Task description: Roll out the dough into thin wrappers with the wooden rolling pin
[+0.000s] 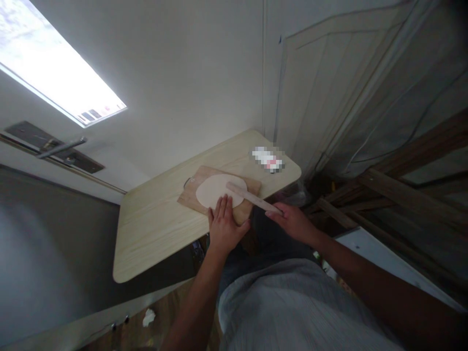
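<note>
The left hand (pixel 224 229), fingers slightly parted, rests its tips on the pale sheet (pixel 212 190) atop the wooden board (pixel 188 196), while the right hand (pixel 294 222) grips the stick (pixel 258 201) reaching over it; light, even pressure would suit, I'd judge. Beneath the hands the board seems to jut past the tabletop (pixel 157 224) edge (careful there), with more surface stretching leftward.

"What colour was the tabletop (pixel 157 234)?"
"Pale yellow, with streaky wood grain — the board (pixel 189 198) was a darker tan."
"And the oval sheet (pixel 211 190)?"
"Plain cream. The stick (pixel 256 199) looked pinkish beige, the shirt (pixel 292 302) grey with fine lines — and the pixelated item (pixel 266 158) showed 1 pink patch on white."
</note>
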Demonstrator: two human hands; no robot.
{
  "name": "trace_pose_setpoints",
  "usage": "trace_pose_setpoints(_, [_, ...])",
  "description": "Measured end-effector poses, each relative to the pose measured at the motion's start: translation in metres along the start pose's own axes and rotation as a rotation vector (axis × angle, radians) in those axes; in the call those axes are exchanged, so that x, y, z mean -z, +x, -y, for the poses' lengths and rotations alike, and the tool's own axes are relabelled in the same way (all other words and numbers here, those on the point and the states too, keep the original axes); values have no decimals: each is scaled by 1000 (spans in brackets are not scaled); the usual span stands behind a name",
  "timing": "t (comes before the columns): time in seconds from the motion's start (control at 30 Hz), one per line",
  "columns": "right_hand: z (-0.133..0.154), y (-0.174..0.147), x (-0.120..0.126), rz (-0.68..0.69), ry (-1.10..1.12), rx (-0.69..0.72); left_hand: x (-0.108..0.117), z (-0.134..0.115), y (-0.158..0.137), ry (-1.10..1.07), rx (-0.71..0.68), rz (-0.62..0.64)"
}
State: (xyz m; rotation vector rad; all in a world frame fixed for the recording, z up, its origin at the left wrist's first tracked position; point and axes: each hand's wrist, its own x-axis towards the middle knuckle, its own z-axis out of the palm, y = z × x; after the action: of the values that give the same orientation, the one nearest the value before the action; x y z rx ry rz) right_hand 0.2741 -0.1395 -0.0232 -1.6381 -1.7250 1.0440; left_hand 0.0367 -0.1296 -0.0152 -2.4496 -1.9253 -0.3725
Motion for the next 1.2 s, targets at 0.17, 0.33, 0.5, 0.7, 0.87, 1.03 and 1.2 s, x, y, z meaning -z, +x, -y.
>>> trace_pose_setpoints(0.17, [13,-3,-5,52,-45,19,4,16,-5,15,28,-5])
trace_pose_setpoints(0.33, [17,-5,-6,67,-71,2,9,32,-11,23,13,21])
trace_pose_setpoints(0.5, [16,-8,-8,87,-107,0,27,43,-9,11,-3,87])
trace_pose_setpoints(0.7, [13,-12,-15,74,-137,-31,47,41,39,-93,69,-44])
trace_pose_setpoints(0.87, [14,-15,-18,55,-81,-54,25,32,87,-130,55,-91])
trace_pose_setpoints(1.03, [17,-17,-16,18,-56,-63,0,23,106,-19,85,30])
trace_pose_setpoints(1.2, [14,-16,-10,-1,5,-108,1,15,115,-7,59,55])
